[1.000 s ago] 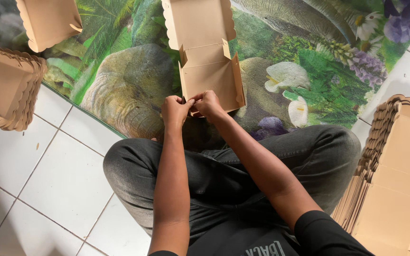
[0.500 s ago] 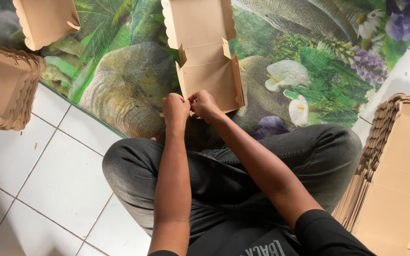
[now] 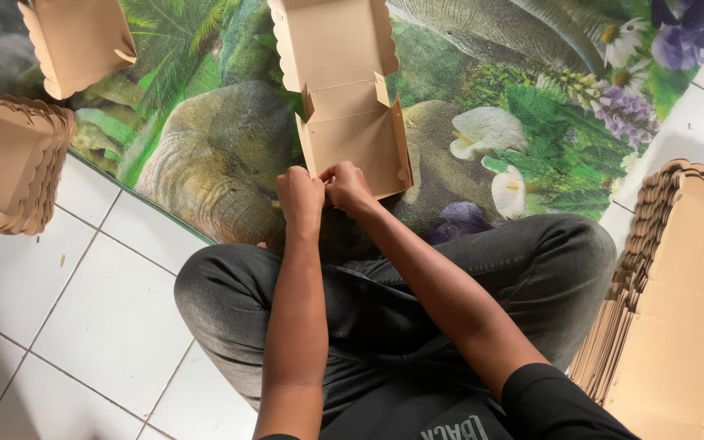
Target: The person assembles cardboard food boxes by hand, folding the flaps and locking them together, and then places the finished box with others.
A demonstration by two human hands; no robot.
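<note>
The person sits cross-legged on the floor, and both hands meet at the near edge of a half-folded cardboard box [image 3: 352,134]. The left hand [image 3: 299,195] is curled into a loose fist, its fingertips pinching the box's near-left corner. The right hand [image 3: 350,187] sits just beside it, touching it, with its fingers closed on the same front edge of the cardboard. Exactly which flap each hand pinches is hidden behind the knuckles.

Beyond the grip, the box lies flat-bottomed with its side walls raised and its scalloped lid opened away from the person. It rests on a printed mat [image 3: 205,163] showing an elephant, palm leaves and white and purple flowers. The mat's near edge runs just under the hands, where white floor tiles [image 3: 83,301] begin.

Well to the left of the grip, a stack of flat scalloped cardboard blanks [image 3: 6,175] lies partly on the tiles. Farther away on that side, beyond the stack, another folded box [image 3: 79,41] sits on the mat. Well to the right of the grip, beside the person's knee, a taller pile of flat box blanks [image 3: 678,293] stands on the floor. The person's grey trousers [image 3: 385,310] fill the space below the hands.
</note>
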